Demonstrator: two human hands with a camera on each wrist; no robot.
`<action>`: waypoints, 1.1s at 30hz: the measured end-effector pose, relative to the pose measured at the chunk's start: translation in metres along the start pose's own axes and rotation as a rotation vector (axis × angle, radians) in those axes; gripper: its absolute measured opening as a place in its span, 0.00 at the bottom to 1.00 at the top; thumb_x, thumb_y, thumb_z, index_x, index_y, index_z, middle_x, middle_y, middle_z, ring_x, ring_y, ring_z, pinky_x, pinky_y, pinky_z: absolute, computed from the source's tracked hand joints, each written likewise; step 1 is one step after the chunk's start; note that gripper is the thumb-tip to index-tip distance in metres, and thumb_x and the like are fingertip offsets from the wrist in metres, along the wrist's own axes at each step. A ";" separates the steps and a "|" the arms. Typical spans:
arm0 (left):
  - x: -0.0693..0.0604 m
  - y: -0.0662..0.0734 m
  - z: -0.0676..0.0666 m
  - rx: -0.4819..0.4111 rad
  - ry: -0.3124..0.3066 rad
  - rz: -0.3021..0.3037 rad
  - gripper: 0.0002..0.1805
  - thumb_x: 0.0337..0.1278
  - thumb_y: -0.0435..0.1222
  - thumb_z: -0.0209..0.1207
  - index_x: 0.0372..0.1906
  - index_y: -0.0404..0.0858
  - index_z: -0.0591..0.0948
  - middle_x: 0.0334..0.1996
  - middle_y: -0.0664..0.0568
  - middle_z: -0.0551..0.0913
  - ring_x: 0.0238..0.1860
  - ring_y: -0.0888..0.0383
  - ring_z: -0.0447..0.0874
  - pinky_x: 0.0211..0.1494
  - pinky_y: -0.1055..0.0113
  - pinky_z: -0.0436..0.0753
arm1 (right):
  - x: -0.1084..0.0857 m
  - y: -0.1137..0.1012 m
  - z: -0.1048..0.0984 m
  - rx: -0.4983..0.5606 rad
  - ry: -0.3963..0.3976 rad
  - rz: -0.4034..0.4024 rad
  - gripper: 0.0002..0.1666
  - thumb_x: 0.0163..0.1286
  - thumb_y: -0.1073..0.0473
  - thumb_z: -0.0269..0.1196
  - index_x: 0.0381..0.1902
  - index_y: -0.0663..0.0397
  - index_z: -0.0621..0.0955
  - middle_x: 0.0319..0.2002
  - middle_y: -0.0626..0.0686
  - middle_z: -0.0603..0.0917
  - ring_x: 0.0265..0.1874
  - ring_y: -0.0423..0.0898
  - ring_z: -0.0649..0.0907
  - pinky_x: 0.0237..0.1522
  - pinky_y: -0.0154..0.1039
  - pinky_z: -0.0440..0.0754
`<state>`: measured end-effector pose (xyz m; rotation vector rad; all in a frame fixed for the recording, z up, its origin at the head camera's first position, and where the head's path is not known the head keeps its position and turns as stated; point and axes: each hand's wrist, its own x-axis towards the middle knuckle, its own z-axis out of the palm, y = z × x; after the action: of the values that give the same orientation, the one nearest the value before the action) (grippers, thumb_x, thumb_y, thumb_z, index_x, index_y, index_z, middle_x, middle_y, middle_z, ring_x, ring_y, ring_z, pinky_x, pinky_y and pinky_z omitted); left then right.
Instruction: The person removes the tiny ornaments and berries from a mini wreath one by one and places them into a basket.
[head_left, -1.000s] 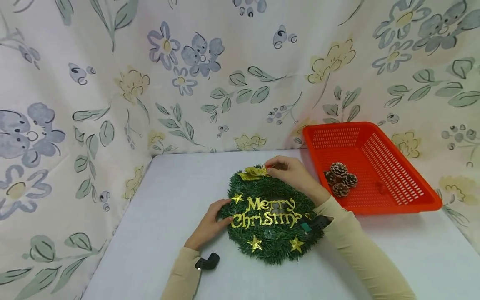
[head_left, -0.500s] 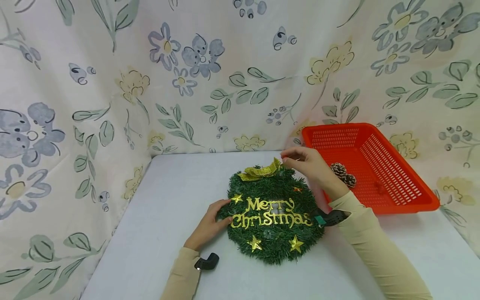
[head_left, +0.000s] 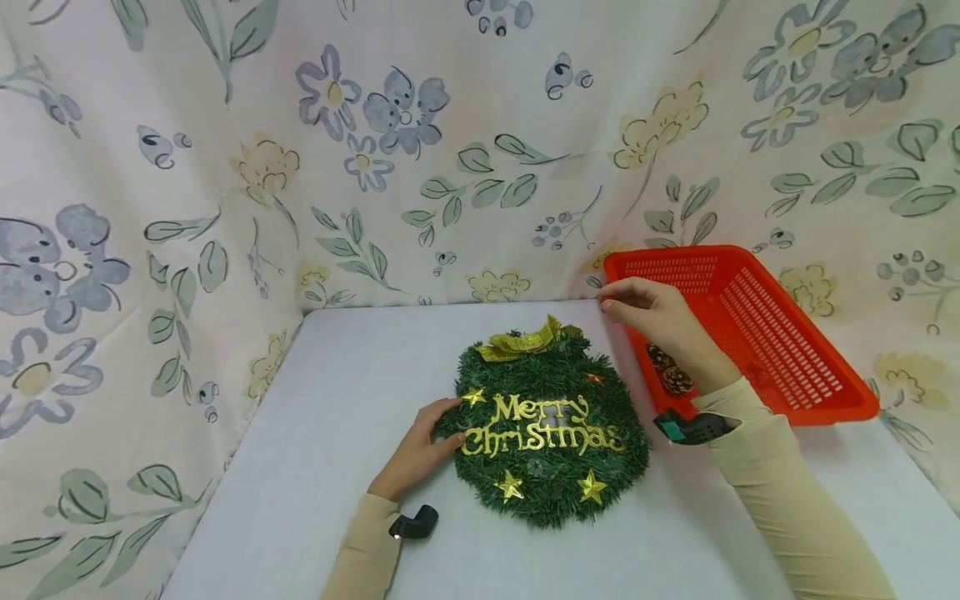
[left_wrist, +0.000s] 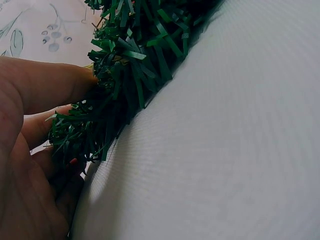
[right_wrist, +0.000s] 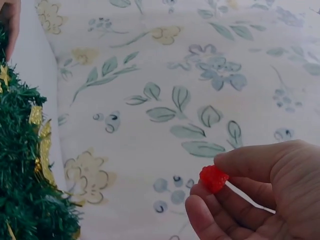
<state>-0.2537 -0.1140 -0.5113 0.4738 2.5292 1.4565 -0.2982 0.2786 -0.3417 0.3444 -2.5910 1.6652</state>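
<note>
A green tinsel wreath [head_left: 547,507] lies flat on the white table, bearing gold "Merry Christmas" lettering [head_left: 540,425], gold stars [head_left: 592,487] and a gold bow [head_left: 525,342] at its top. My left hand [head_left: 420,442] holds the wreath's left edge; in the left wrist view the thumb and fingers are around the tinsel [left_wrist: 145,65]. Between thumb and fingertips, my right hand [right_wrist: 260,195] pinches a small red berry [right_wrist: 214,179] with a bumpy surface. That hand [head_left: 663,321] is raised beside the basket's left rim, apart from the wreath.
A red perforated plastic basket [head_left: 810,321] stands at the back right. Inside it are pine cones [head_left: 677,381], partly hidden by the right hand, and a small red thing [head_left: 760,372]. Floral cloth [head_left: 450,167] hangs behind the table [head_left: 337,400].
My right hand has moved from the bow rightward and upward toward the basket. The bow's right end, covered before, now shows. The left hand has stayed on the wreath.
</note>
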 end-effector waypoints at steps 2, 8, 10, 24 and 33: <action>0.000 0.000 0.000 -0.002 -0.002 -0.003 0.34 0.68 0.42 0.63 0.76 0.50 0.66 0.78 0.43 0.60 0.80 0.41 0.54 0.80 0.37 0.57 | -0.003 -0.001 -0.006 0.006 0.010 0.005 0.20 0.74 0.50 0.64 0.57 0.54 0.82 0.47 0.34 0.85 0.48 0.34 0.84 0.49 0.27 0.84; -0.001 0.000 0.000 -0.011 0.002 -0.020 0.34 0.68 0.42 0.63 0.76 0.52 0.66 0.78 0.45 0.60 0.80 0.43 0.54 0.80 0.38 0.56 | -0.011 -0.002 -0.018 -0.021 0.037 0.025 0.17 0.75 0.49 0.63 0.56 0.49 0.82 0.44 0.31 0.85 0.45 0.33 0.84 0.46 0.26 0.83; -0.001 0.000 0.000 -0.013 0.005 -0.021 0.34 0.68 0.42 0.63 0.76 0.52 0.67 0.78 0.44 0.60 0.80 0.43 0.54 0.80 0.38 0.56 | -0.012 -0.002 -0.021 -0.032 0.047 0.024 0.17 0.75 0.49 0.63 0.56 0.49 0.82 0.43 0.31 0.85 0.44 0.32 0.84 0.45 0.26 0.83; 0.000 0.002 0.000 -0.013 0.010 -0.020 0.34 0.68 0.42 0.63 0.76 0.52 0.66 0.77 0.45 0.61 0.80 0.43 0.54 0.80 0.38 0.57 | -0.013 0.005 -0.041 -0.039 0.058 0.019 0.16 0.74 0.51 0.64 0.56 0.49 0.82 0.42 0.29 0.85 0.42 0.31 0.84 0.43 0.25 0.84; 0.000 0.001 0.000 -0.007 0.007 -0.009 0.34 0.68 0.42 0.63 0.75 0.51 0.67 0.77 0.45 0.61 0.80 0.44 0.55 0.80 0.38 0.58 | -0.012 0.008 -0.055 -0.115 0.088 0.082 0.21 0.74 0.46 0.63 0.57 0.52 0.81 0.41 0.30 0.84 0.41 0.32 0.84 0.43 0.25 0.83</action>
<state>-0.2537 -0.1137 -0.5106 0.4565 2.5277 1.4655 -0.2928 0.3336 -0.3277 0.1574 -2.6543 1.5087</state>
